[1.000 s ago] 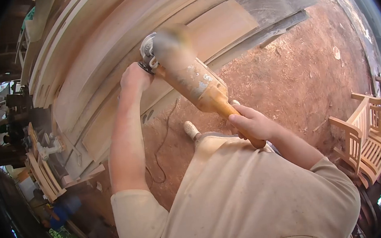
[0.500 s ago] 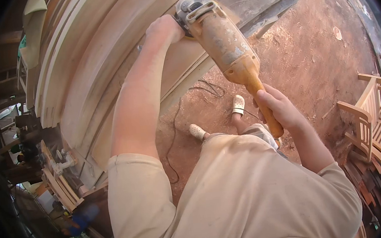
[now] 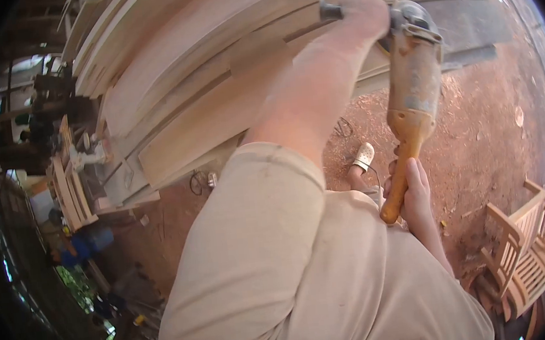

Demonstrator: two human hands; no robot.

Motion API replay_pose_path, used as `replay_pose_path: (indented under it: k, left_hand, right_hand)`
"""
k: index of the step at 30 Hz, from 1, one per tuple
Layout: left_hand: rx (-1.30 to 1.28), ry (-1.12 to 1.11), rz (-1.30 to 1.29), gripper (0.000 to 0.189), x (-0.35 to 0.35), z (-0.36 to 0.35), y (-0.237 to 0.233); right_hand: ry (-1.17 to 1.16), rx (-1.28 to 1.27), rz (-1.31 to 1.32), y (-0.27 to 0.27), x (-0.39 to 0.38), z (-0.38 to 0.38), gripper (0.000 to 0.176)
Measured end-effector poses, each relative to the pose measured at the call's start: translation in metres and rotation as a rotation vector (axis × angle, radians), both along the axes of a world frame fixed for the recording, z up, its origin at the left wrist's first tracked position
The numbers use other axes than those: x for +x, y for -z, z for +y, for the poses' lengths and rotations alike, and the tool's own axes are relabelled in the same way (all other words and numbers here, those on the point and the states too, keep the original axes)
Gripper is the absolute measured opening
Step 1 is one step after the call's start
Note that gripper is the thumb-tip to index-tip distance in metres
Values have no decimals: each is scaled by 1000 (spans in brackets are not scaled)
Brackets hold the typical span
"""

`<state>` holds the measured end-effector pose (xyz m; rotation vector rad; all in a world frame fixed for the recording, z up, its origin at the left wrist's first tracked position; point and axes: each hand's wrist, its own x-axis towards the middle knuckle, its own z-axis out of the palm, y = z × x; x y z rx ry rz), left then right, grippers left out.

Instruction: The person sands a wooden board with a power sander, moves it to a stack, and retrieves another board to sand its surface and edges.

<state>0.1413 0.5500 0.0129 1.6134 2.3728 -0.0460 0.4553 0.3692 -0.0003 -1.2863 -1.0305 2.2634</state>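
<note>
A large, worn yellow angle grinder [image 3: 414, 84] is in both my hands, its metal head [image 3: 413, 13] over the wooden boards [image 3: 256, 73]. My left hand [image 3: 366, 15] is closed round the dark side handle [image 3: 331, 11], whose end sticks out to the left. My right hand [image 3: 412, 189] wraps the rear handle [image 3: 400, 187] near my waist. The disc under the head is mostly hidden, so its contact with the wood cannot be made out.
Wooden chairs [image 3: 519, 244] stand on the reddish, shaving-strewn floor [image 3: 480, 143] at the right. A cord [image 3: 196, 182] lies below the boards. More timber [image 3: 72, 183] is stacked at the left. One clog [image 3: 364, 156] shows beside the grinder.
The grinder and both hands have moved right along the boards, and the tool is more upright in view. My left arm reaches further across. The camera view has shifted too.
</note>
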Motion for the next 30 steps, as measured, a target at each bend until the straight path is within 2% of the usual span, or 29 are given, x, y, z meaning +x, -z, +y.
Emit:
replay_pose_path:
  k: [4, 8, 10, 11, 13, 18, 21, 22, 24, 28, 30]
  left_hand:
    - [-108, -26, -34, 34, -14, -39, -5]
    - [-119, -93, -64, 35, -52, -122, -16]
    - [-110, -202, -132, 35, -74, -177, -16]
    - [-109, -262, -137, 35, -85, -205, -15]
    - [-111, -386, -157, 34, -107, -264, -13]
    - [-92, -700, -178, 34, -155, -425, -4]
    - [-122, -900, -145, 34, -171, -506, -11]
    - [-139, -962, -134, 34, -177, -530, -10]
    - [-175, -1056, -129, 35, -190, -575, -8]
    - [-313, -1085, -66, 33, -219, -651, 9]
    - [-299, -1086, -41, 33, -233, -687, 25]
  right_hand:
    - [21, -43, 13, 1, -5, -33, 52]
    - [-98, -19, -9, -2, -10, -46, 57]
    - [-302, -32, 18, -5, -17, -51, 60]
    - [-316, -28, 13, -7, -24, -58, 60]
    - [-502, -13, -30, -9, -42, -70, 55]
    - [-774, 12, -40, -2, -110, -102, 47]
    - [-987, -4, -72, -16, -165, -132, 36]
    - [-990, 3, -75, -15, -180, -144, 36]
    - [-1140, 7, -60, -7, -208, -167, 39]
    - [-1238, 37, -100, -11, -252, -215, 45]
    - [-1332, 61, -104, -9, -268, -231, 54]
